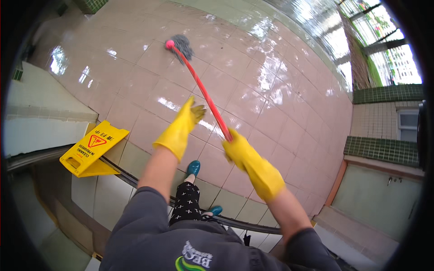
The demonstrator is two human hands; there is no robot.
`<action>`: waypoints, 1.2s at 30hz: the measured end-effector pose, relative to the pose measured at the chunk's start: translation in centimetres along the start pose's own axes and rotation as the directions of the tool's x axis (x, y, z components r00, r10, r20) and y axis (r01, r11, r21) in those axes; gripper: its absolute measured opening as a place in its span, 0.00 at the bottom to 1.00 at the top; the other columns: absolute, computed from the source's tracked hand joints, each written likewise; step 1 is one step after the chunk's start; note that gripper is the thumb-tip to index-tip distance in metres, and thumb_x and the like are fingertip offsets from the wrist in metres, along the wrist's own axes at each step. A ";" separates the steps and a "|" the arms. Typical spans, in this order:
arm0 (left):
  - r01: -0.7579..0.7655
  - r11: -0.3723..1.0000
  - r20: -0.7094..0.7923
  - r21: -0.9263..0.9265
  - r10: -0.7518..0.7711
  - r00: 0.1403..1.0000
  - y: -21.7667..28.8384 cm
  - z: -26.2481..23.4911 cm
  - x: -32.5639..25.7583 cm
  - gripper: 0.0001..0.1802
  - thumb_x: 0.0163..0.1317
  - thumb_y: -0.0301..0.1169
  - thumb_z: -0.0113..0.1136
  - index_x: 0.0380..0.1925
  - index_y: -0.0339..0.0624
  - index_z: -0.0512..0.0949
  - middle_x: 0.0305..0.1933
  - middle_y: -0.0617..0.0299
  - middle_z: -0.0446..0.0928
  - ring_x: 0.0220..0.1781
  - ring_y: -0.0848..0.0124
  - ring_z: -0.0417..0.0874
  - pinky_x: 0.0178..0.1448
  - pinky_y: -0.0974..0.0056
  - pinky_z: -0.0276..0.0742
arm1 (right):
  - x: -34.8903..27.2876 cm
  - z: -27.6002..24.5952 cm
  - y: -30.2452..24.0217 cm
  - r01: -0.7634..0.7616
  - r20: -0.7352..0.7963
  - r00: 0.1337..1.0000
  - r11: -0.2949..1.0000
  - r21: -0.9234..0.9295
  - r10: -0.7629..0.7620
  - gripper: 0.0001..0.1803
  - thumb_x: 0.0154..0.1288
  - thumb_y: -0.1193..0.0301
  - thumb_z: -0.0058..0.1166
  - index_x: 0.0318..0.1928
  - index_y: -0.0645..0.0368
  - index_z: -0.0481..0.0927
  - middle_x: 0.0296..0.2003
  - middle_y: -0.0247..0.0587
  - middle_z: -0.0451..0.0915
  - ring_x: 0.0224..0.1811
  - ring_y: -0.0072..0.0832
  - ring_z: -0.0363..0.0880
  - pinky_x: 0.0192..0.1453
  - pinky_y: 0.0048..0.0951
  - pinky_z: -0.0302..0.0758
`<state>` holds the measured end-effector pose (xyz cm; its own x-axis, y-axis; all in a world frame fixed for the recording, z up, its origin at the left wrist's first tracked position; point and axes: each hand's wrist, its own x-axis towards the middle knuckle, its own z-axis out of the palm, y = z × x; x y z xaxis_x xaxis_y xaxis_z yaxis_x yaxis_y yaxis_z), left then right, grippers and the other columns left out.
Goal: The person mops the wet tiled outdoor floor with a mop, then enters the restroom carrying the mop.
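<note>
Right hand (237, 145), in yellow rubber glove, fingers wrapped around near end of glossy red tubular mop handle (205, 93). Left hand (189, 118), matching glove, fingers extended and loosely open, just left of the handle, not gripping it. Handle looks straight, slants forward and left. Far end: round bright-pink knob (169, 44) beside shaggy dark-grey string mop head (183, 48), strands bunched, lying on shiny pinkish tiled floor (144, 86). Closer in, below hands: glossy teal shoes (193, 168). Off left: yellow plastic folding warning sign (105, 141), red triangle on it.
</note>
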<state>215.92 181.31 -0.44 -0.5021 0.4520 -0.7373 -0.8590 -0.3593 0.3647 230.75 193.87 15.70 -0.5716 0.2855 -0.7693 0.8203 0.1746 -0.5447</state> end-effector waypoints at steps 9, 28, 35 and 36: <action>0.014 0.954 -0.184 -0.300 -0.073 0.980 -1.3 -13.7 -7.5 0.36 0.63 0.53 0.45 0.65 0.45 0.52 0.60 0.46 0.65 0.59 0.53 0.69 0.62 0.52 0.66 | 9.2 6.7 -6.1 0.303 0.033 0.949 0.874 -0.379 -0.315 0.26 0.60 0.67 0.42 0.60 0.52 0.60 0.40 0.58 0.77 0.44 0.53 0.75 0.46 0.43 0.71; 0.550 0.816 0.115 0.181 -0.572 0.812 -21.2 3.1 -11.5 0.27 0.61 0.50 0.45 0.49 0.40 0.65 0.47 0.51 0.77 0.45 0.59 0.78 0.49 0.56 0.75 | -38.1 -4.5 8.1 -0.439 -0.406 0.876 0.783 -0.441 0.262 0.30 0.50 0.67 0.58 0.57 0.38 0.71 0.31 0.48 0.81 0.36 0.38 0.82 0.42 0.31 0.75; 0.744 0.632 0.044 0.218 -0.768 0.639 -30.8 4.2 -23.0 0.23 0.62 0.46 0.47 0.44 0.35 0.68 0.39 0.49 0.78 0.33 0.57 0.82 0.35 0.55 0.80 | -49.8 -1.5 5.2 -0.444 -0.439 0.838 0.873 -0.204 0.324 0.26 0.53 0.78 0.53 0.55 0.51 0.73 0.22 0.32 0.74 0.15 0.16 0.67 0.18 0.20 0.64; 0.780 0.616 0.038 0.113 -0.787 0.616 -32.2 3.2 -23.6 0.22 0.62 0.44 0.47 0.44 0.35 0.67 0.38 0.47 0.77 0.32 0.57 0.82 0.30 0.56 0.81 | -50.5 -1.4 4.3 -0.512 -0.358 0.806 0.858 -0.022 0.472 0.26 0.59 0.80 0.51 0.59 0.50 0.69 0.22 0.29 0.72 0.14 0.14 0.63 0.16 0.16 0.60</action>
<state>255.13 184.82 7.02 0.3631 0.5923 -0.7192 -0.9317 0.2240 -0.2860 263.19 181.59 52.63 -0.0662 0.6498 -0.7572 0.9975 0.0247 -0.0660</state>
